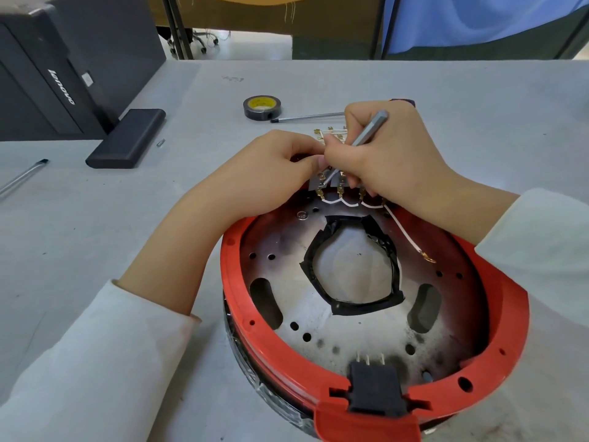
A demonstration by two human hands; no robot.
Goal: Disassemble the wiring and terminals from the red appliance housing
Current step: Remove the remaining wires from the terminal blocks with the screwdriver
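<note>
at the far left a black lenovo computer case [47, 74] is seen standing on the grey table [478, 129], and a thin rod [24, 177] is laid near the left edge. just right of the case a black oblong box [127, 138] is laid flat, with a small metal clip [161, 142] beside it.

the left hand [267, 173] is held over the far rim of the red appliance housing [497, 317], its fingers curled and pressed together at the tips; something at the terminal strip appears to be pinched, though what exactly is gripped cannot be told, since the fingertips are hidden behind the other hand. a white sleeve [95, 362] is worn on that arm.

further back, a roll of black tape [260, 107] with a yellow core is laid on the table, and a thin pen [306, 117] is laid just beside it.

the housing is placed on the table in front of the person, open side up, with a scorched metal plate [350, 333] inside and a central hole edged in black tape. a black plug socket [374, 389] is set in its near rim. along the far rim a row of brass terminals [340, 190] is linked by short white wires [350, 204], and one longer white wire [406, 232] is trailed to a ring lug on the plate.

the right hand [389, 154] is closed around a grey metal tool [371, 130], held like a pen, with the tip pointed down among the terminals. loose brass-ended wires [331, 133] are laid on the table beyond the hands.
</note>
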